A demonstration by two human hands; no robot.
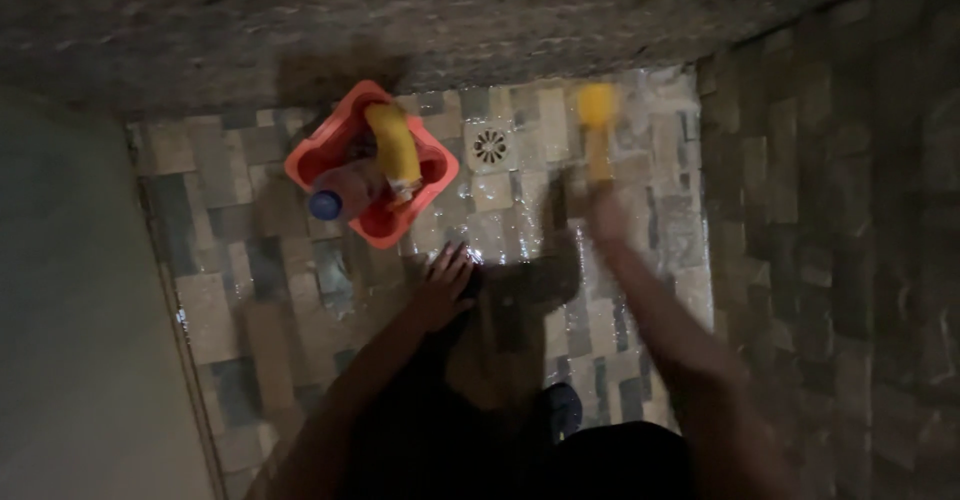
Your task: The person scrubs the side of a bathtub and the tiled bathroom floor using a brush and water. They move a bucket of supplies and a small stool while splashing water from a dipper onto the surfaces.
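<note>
The right hand (607, 215), blurred, has its fingers wrapped round the handle of a yellow brush (597, 125), which is just right of the floor drain (490, 146) over the wet tiled floor (520, 230). The left hand (445, 282) rests below the drain with fingers spread. A red basket (325, 150) holding a yellow bottle (393, 148) and a blue-capped bottle (335, 200) stands just left of the drain.

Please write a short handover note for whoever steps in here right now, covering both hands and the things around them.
Left hand: open, fingers spread, low over the wet mosaic-tiled floor; it holds nothing.
Right hand: shut on the yellow-headed scrubbing brush, blurred by motion, head near the wall.
Red plastic square basket stands on the floor beside the round floor drain; it holds a yellow bottle and a blue-capped bottle.
Done: floor glistens wet. What remains cannot be judged.
</note>
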